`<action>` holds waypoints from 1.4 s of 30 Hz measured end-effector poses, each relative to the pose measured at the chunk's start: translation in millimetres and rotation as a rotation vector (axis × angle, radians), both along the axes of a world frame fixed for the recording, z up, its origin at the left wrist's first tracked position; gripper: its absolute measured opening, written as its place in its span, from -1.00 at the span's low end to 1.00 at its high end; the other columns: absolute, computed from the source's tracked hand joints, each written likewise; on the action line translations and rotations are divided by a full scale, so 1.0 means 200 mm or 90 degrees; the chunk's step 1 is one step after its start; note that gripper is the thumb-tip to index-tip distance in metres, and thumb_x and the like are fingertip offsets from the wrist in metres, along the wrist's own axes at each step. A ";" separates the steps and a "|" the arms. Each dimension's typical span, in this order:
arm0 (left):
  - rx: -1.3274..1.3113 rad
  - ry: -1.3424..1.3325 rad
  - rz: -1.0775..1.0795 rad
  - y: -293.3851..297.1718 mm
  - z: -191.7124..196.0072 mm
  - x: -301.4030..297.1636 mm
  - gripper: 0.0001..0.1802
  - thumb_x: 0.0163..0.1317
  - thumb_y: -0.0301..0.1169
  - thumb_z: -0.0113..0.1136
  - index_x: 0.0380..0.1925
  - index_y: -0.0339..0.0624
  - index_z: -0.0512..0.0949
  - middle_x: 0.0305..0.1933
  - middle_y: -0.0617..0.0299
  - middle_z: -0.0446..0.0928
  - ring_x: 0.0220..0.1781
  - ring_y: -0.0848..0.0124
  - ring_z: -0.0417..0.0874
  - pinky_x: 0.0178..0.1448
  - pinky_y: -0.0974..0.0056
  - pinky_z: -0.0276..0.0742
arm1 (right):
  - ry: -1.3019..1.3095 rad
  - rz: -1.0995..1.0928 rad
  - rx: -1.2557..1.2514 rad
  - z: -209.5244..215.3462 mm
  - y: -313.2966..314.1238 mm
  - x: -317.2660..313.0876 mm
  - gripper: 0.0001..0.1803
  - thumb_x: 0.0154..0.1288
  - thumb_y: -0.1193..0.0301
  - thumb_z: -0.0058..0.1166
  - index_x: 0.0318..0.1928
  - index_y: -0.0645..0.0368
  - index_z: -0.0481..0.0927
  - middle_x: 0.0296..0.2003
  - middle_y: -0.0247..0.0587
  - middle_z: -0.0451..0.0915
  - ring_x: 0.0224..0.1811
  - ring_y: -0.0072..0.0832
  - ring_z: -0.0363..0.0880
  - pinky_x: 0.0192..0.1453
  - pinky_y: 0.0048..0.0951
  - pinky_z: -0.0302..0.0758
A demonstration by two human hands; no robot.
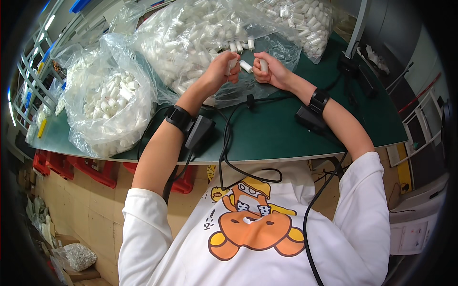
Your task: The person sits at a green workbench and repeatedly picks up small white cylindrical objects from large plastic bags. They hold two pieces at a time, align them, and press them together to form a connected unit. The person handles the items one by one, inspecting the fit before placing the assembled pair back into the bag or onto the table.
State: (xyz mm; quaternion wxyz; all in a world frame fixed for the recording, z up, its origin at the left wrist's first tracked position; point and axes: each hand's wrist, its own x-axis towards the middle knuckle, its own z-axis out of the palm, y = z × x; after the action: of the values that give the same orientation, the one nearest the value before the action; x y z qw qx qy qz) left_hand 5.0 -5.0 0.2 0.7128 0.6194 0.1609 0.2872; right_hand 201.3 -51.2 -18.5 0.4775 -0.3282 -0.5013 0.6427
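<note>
Both my hands are up over the far half of the table, a short gap apart. My left hand (221, 72) is closed around a small white plastic cylinder (232, 65), partly covered by the fingers. Thumb uppermost, my right hand (275, 72) grips another white plastic cylinder (264, 66). In the gap between the hands is one more white cylinder (246, 66), tilted; whether a finger touches it I cannot tell. Just beyond, several such cylinders with thin metal pins (239, 46) stand or lie at the mouth of a large clear bag (191, 33).
An open clear bag (112, 102) of white parts stands at the left on the green table (267, 138). Another full bag (307, 28) sits at the back right. Black cables (225, 138) run from my wrist bands across the table edge. Red stools (95, 171) are below.
</note>
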 end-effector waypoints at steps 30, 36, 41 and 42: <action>0.127 0.051 0.083 0.01 -0.04 0.02 -0.66 0.19 -0.47 0.04 -0.04 -0.23 0.28 -0.17 0.16 0.43 -0.14 0.43 0.51 -0.09 0.32 0.44 | -0.149 -0.047 0.106 -0.03 -0.01 -0.02 -0.75 0.25 0.36 0.07 -0.13 0.20 0.41 -0.34 -0.32 0.49 -0.43 -0.61 0.50 -0.36 -0.61 0.42; 0.088 0.050 0.088 -0.03 -0.01 0.01 -0.64 0.16 -0.45 0.07 -0.06 -0.24 0.23 -0.29 0.20 0.40 -0.31 0.44 0.47 -0.23 0.34 0.40 | -0.173 -0.077 0.092 0.00 -0.04 -0.04 -0.68 0.17 0.34 0.17 -0.14 0.22 0.42 -0.36 -0.32 0.53 -0.48 -0.62 0.52 -0.43 -0.62 0.44; 0.056 0.052 0.122 -0.05 0.01 0.01 -0.61 0.16 -0.42 0.08 -0.08 -0.24 0.17 -0.38 0.22 0.37 -0.42 0.46 0.42 -0.32 0.38 0.35 | -0.191 -0.097 0.074 0.04 -0.08 -0.06 -0.72 0.11 0.31 0.23 -0.35 0.16 0.41 -0.45 -0.31 0.51 -0.55 -0.60 0.50 -0.49 -0.61 0.43; 0.058 0.043 0.120 -0.04 0.00 0.01 -0.60 0.16 -0.42 0.08 -0.08 -0.23 0.15 -0.40 0.23 0.36 -0.44 0.46 0.40 -0.33 0.38 0.34 | -0.194 -0.099 0.067 0.04 -0.08 -0.05 -0.72 0.10 0.30 0.24 -0.40 0.14 0.40 -0.48 -0.32 0.50 -0.57 -0.60 0.50 -0.50 -0.61 0.42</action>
State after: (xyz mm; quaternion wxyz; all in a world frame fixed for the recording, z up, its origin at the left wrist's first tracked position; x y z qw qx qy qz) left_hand 7.5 -13.0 0.2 0.6481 0.6425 0.2291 0.3387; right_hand 190.7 -66.6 -10.9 0.4607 -0.4343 -0.5737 0.5196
